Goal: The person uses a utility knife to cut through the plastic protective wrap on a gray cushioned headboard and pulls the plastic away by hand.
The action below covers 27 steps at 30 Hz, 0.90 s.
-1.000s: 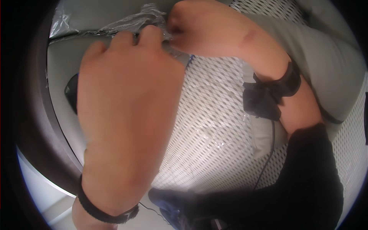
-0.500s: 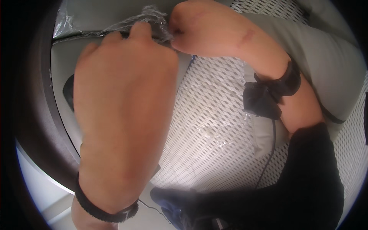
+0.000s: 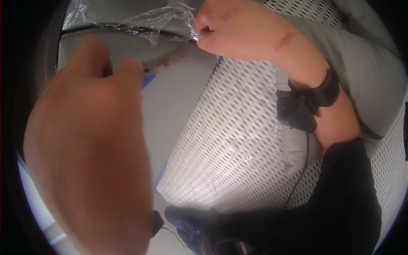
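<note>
Blurred by motion, my left hand (image 3: 97, 93) is closed around a utility knife (image 3: 148, 75) with blue parts showing beside the fingers. Its brownish, stained blade sticks out to the upper right, over a smooth grey panel (image 3: 182, 85). At the top, my right hand (image 3: 231, 32) is a fist with crumpled clear plastic film (image 3: 159, 21) at its fingers. The film stretches leftward from that fist along a dark seam in the grey surface. Blade and film are apart. Most of the knife's handle is hidden in my left hand.
White mesh-patterned material (image 3: 229, 114) with dark spots lies right of the panel. Grey cloth (image 3: 365, 63) bulges behind my right forearm. A black device (image 3: 297, 110) is strapped to my right wrist, its cable (image 3: 304, 170) hanging down. A dark, partly blue object (image 3: 187, 229) sits at the lower edge.
My left hand has moved left and back from the film, and the knife in it has come into sight. My right hand has shifted slightly right, still at the film.
</note>
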Tool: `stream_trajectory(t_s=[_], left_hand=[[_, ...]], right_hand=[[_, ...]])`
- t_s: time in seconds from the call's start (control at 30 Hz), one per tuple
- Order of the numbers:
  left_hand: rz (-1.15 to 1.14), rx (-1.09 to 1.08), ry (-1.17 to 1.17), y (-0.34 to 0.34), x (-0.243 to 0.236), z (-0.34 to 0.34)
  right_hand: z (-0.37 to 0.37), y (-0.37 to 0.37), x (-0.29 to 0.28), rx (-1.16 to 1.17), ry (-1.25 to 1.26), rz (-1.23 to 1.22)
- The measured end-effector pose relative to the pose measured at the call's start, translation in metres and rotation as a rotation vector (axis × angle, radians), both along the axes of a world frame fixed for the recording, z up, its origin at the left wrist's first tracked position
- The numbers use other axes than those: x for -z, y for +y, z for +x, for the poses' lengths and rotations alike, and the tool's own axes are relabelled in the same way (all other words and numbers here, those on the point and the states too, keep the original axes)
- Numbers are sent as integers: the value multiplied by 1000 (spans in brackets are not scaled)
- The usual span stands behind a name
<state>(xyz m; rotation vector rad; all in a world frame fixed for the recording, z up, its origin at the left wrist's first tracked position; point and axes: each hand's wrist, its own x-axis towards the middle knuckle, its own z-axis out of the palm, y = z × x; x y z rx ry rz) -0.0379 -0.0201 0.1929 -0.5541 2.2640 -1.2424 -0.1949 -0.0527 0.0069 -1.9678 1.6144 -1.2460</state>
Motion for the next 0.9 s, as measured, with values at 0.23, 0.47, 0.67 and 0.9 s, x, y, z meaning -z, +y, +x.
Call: stream_trajectory(t_s=[0.23,0.47,0.67,0.9], left_hand=[[44,73,53,7,41,-17],[157,35,127,-1,57,-14],[31,12,120,2,80,-15],[16,-85,208,9,70,-3]], right_hand=[[-4,4,-8,-12,-72,91],[-3,15,-7,20,-20,-15],[-1,0,0,23,-26,65],[-3,5,-8,-14,-79,110]])
